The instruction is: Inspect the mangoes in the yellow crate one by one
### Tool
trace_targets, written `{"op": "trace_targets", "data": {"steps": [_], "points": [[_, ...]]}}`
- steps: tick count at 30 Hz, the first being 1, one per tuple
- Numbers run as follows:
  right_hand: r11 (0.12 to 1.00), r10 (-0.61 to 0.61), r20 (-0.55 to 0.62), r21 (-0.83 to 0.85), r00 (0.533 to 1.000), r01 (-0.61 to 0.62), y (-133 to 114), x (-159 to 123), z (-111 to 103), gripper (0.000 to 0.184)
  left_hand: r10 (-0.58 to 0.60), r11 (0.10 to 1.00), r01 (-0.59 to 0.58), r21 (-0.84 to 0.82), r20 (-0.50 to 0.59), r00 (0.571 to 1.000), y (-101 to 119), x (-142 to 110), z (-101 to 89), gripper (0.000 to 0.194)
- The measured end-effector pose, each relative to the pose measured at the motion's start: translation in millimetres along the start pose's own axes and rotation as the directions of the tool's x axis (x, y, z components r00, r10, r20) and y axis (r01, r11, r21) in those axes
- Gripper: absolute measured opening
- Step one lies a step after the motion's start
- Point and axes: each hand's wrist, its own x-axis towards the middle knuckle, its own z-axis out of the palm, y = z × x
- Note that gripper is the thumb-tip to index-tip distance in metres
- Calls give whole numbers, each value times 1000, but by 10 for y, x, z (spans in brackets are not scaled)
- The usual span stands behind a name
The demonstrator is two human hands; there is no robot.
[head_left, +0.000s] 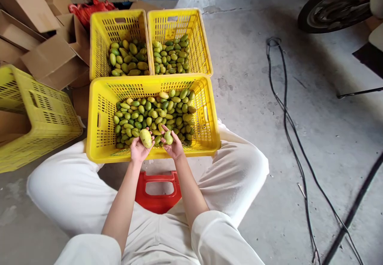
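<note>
My left hand (138, 150), palm up, holds a large yellow-green oval fruit (145, 138) that looks like a small mango. A smaller, greener fruit (168, 137) rests in my right hand (175, 148), its fingers curled around it. Both hands are over the near rim of a wide yellow crate (152, 154). Inside that crate lies a heap of green and yellowish oval fruits (149, 113). The two held fruits are apart, side by side.
Two more yellow crates (92, 46) (206, 53) with fruit stand behind. Another yellow crate (50, 109) and cardboard boxes (50, 59) are at left. A red stool (158, 203) is between my legs. Black cables (285, 113) and a vehicle wheel (335, 8) are at right.
</note>
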Motion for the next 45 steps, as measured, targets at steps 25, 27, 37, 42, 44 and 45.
{"op": "trace_targets", "data": {"steps": [25, 27, 37, 42, 44, 45], "points": [[986, -125, 38, -106, 991, 129, 86, 76, -176, 37, -73, 992, 79, -98, 61, 995, -24, -6, -18, 28], [991, -109, 50, -66, 993, 113, 75, 63, -148, 36, -61, 992, 64, -106, 38, 997, -45, 14, -28, 23], [997, -78, 26, -5, 997, 79, 25, 47, -77, 38, -6, 981, 17, -195, 56, 998, 27, -4, 12, 28], [987, -129, 58, -91, 990, 134, 59, 70, -90, 43, -47, 981, 47, -187, 7, 999, 42, -5, 22, 27], [986, -130, 43, -100, 991, 133, 73, 78, -112, 40, -64, 982, 59, -182, -18, 998, 37, -3, 37, 28], [988, -128, 31, -89, 991, 130, 78, 81, -126, 36, -71, 981, 66, -182, -21, 997, 36, -3, 44, 28]]}}
